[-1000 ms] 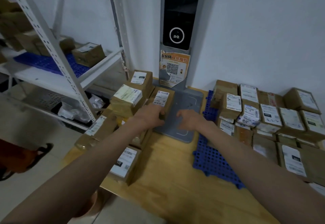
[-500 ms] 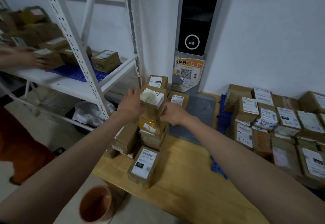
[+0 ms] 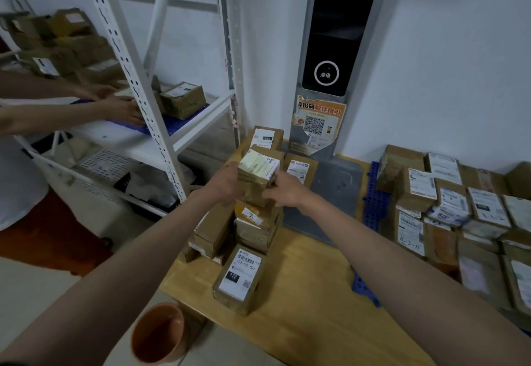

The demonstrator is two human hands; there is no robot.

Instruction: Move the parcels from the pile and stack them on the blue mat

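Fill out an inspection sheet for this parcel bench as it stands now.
Surface: wooden table, bare in the middle.
Job's things: top parcel on the pile; stacked parcels cover the blue mat.
Clutter: labelled parcel lying flat at the table's near edge.
Grippers: left hand and right hand grip the top parcel's sides.
Cables: nothing seen.
Surroundings: white shelf rack, kiosk, orange bucket, another person's hands on the shelf.
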